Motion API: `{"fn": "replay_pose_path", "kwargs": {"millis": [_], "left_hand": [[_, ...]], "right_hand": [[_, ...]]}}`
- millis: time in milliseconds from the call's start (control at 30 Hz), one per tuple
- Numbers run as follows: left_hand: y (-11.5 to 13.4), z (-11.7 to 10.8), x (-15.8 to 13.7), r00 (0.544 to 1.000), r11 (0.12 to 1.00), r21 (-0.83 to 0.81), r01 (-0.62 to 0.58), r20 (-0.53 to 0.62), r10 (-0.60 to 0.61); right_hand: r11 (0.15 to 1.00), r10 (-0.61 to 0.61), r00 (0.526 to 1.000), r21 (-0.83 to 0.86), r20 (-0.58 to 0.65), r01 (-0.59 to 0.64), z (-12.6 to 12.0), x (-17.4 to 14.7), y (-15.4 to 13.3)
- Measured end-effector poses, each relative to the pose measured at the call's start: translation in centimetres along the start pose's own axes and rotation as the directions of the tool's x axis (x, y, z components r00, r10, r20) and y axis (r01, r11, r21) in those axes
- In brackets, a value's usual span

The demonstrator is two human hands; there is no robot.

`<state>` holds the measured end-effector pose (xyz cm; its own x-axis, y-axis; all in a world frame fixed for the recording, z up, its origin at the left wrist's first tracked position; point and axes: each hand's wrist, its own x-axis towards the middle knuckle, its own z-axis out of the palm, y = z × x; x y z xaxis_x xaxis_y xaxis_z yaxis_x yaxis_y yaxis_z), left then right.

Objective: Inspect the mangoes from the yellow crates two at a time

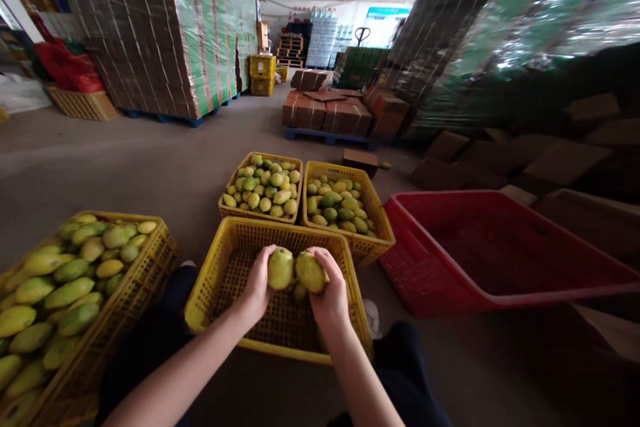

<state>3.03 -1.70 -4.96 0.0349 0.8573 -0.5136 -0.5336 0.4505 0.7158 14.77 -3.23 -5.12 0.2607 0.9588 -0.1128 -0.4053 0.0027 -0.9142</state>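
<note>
My left hand (259, 283) is closed around a yellow-green lemon (281, 269). A second lemon (311, 272), rounder and slightly blemished, sits in the grip of my right hand (331, 290). Both hands are above a yellow plastic crate (210, 280) with slatted walls, which stands between my legs. The two held lemons are side by side, a narrow gap between them. Below them another lemon (299, 291) shows in the crate, partly hidden. My right forearm covers some of the crate's right side.
Beyond the near crate stand two yellow crates of lemons, a left one (226, 208) and a right one (383, 227). Another full crate (150, 260) is at my left. To the right is a red plastic bin (417, 280). Bundled flat cardboard (345, 115) and wrapped pallet stacks (200, 33) stand farther off.
</note>
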Motion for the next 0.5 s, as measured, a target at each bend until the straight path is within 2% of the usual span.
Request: {"fn": "replay_pose_path", "kwargs": {"millis": [100,200,267,333,400,500], "left_hand": [[0.0,-0.4,0.1,0.976,0.973,0.082,-0.216,0.037,0.214],[0.3,-0.9,0.1,0.917,0.905,0.15,-0.399,0.058,0.395],[0.7,-1.1,-0.1,0.878,0.86,0.174,-0.479,0.081,0.472],[1.3,-1.2,-0.5,0.856,0.837,0.179,-0.518,0.101,0.508],[1.9,-1.3,-0.9,0.852,0.835,0.171,-0.523,0.125,0.508],[2.4,-1.2,-1.1,0.884,0.871,0.171,-0.46,0.183,0.431]], "right_hand": [[0.997,-0.071,0.997,-0.032,-0.038,0.07,0.9,-0.2,0.0],[0.981,-0.134,0.991,-0.141,0.023,0.136,1.1,-0.4,0.2],[0.965,-0.131,0.991,-0.225,0.029,0.134,1.0,-0.4,0.5],[0.955,-0.102,0.995,-0.282,-0.022,0.092,0.8,-0.4,0.7],[0.951,-0.082,0.994,-0.304,-0.077,0.055,0.6,-0.3,0.8],[0.942,-0.107,0.989,-0.327,-0.102,0.069,0.4,-0.2,0.7]]}}
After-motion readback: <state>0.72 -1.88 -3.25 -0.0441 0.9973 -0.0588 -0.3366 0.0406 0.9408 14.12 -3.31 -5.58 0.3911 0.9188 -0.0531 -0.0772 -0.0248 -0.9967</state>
